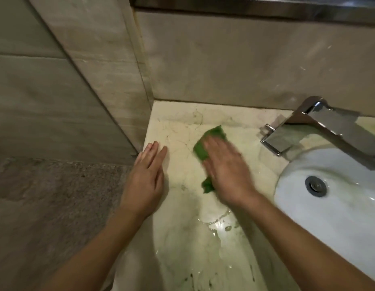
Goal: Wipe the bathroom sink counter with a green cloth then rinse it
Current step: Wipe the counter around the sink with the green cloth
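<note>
A green cloth (214,134) lies on the pale marble counter (178,124) to the left of the sink. My right hand (226,169) presses flat on the cloth with straight fingers; it is motion-blurred and covers most of the cloth. My left hand (145,175) rests flat on the counter's left edge, fingers straight, holding nothing. The white sink basin (339,206) with its metal drain (315,185) sits at the right.
A chrome faucet (320,127) stands behind the basin at the right. A puddle of water (220,223) shines on the counter near me. Tiled walls close off the back and left; a grey floor lies to the left below the counter.
</note>
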`<state>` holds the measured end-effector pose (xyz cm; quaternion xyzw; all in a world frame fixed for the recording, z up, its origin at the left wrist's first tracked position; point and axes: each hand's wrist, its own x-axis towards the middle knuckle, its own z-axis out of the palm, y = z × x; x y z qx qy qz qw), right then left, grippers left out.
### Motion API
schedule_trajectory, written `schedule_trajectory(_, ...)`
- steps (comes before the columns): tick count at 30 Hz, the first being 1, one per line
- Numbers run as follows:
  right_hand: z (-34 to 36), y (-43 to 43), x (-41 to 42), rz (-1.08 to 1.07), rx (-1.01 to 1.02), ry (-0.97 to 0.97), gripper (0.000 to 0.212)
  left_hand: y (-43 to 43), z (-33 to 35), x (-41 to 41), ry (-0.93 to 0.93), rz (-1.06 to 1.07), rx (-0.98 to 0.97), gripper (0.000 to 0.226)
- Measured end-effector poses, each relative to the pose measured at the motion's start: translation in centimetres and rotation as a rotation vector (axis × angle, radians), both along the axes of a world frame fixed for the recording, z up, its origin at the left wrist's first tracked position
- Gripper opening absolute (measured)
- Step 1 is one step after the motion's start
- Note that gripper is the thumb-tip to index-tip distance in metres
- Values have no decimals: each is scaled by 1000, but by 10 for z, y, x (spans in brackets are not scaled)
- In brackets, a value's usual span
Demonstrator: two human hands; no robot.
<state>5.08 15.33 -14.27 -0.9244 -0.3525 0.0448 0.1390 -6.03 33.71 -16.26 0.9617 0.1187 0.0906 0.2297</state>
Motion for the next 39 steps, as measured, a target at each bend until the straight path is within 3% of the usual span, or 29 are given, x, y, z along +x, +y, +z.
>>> schedule_trajectory(4, 2, -47, -45, 225, -48, 16, 49, 0, 4, -2, 23, -10, 3, 54)
schedule_trajectory(7, 2, -72, -11, 63, -26, 23, 51, -1, 6, 0, -6, -3, -14, 54)
schedule_trajectory(10, 0, -39, 15, -84, -5, -25, 52, -2, 4, 1, -33, 8, -34, 53)
schedule_trajectory(13, 0, -30, -21, 69, -23, -2, 51, -1, 3, -2, -19, 3, -36, 53)
schedule_trajectory(16, 6, -78, -48, 191, -52, 18, 50, 0, 6, -1, 2, 0, -34, 54)
schedule_trajectory(19, 3, -88, -12, 36, -27, 12, 51, 0, 6, 2, -26, 10, -36, 53)
schedule_trajectory(22, -6, -42, 3, -72, 1, -32, 52, -1, 3, 0, -43, 14, -48, 52)
schedule_trajectory(28, 5, -86, -59, 210, -77, -8, 51, 0, 7, 1, 4, -9, -30, 54)
schedule_trajectory(33, -2, -48, -15, -48, -8, -14, 52, -1, 4, 3, -36, 8, -34, 53)
schedule_trajectory(36, -6, -30, -57, 133, -29, -23, 51, 0, 3, 0, -14, -9, -31, 53)
schedule_trajectory(39, 4, -78, -82, 222, -73, 52, 51, 1, 6, 1, -7, -17, -32, 55)
